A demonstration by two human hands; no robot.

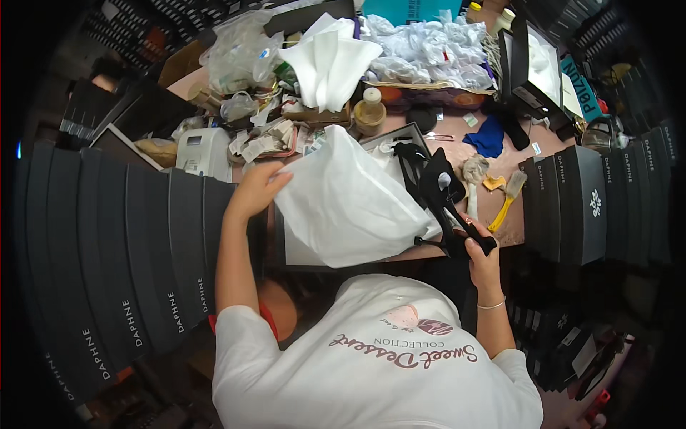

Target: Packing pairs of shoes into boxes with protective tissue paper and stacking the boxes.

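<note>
My left hand (259,187) is closed on the left edge of a thin white wrapping sheet (346,204), which spreads across the front of the table before me. My right hand (483,250) grips black high-heeled shoes (441,187) at the sheet's right side, one thin heel reaching over its edge. Whether the right hand holds one shoe or both, I cannot tell. Behind the sheet, the rim of an open box (400,134) shows, with white paper inside; the sheet hides most of it.
Dark shoe boxes are stacked at left (146,243) and right (582,204). Right of the shoes lie a yellow-handled brush (509,200) and a blue cloth (487,137). Behind are a bottle (369,113), white sheets (330,61) and crumpled white paper (429,50). A white machine (204,151) stands left.
</note>
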